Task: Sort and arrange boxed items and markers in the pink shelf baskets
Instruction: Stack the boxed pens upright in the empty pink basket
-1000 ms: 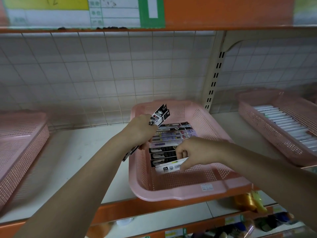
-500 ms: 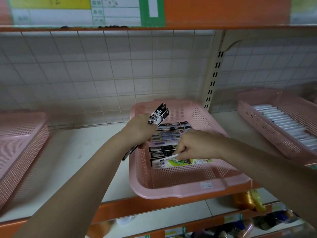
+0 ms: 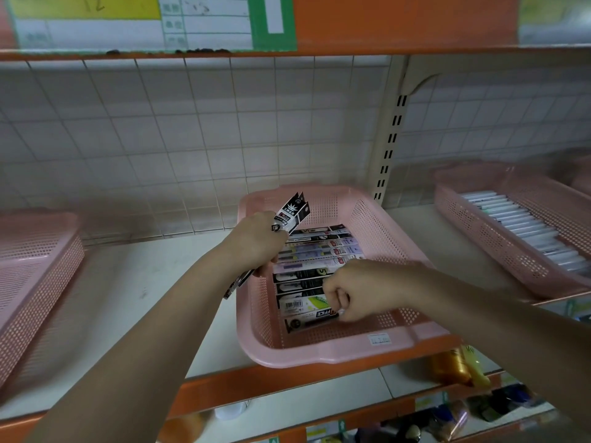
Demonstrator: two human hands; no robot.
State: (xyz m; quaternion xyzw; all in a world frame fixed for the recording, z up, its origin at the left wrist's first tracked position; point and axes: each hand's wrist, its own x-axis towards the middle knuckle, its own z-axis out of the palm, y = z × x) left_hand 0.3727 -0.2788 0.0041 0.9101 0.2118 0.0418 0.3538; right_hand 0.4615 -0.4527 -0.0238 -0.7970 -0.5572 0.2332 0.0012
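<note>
A pink perforated basket (image 3: 335, 350) stands on the white shelf in the middle. Several long flat pen boxes (image 3: 319, 247) lie side by side inside it, black, lilac and white ones. My left hand (image 3: 256, 241) hovers over the basket's left rim, closed around a bunch of black-and-white pen packs (image 3: 292, 212) that stick up and to the right. My right hand (image 3: 361, 290) is down in the basket, fingers pinched on the end of a black box marked "OFFICE" (image 3: 311, 318) at the near end of the row.
A second pink basket (image 3: 499, 238) at the right holds a row of white markers (image 3: 524, 225). A third pink basket (image 3: 35, 270) sits at the left. A slotted upright post (image 3: 388, 145) rises behind the middle basket. Lower shelves hold bottles (image 3: 454, 366).
My right hand has set down the white-and-green box in the row and shifted nearer, onto a black box at the front. My left hand has held still with its packs.
</note>
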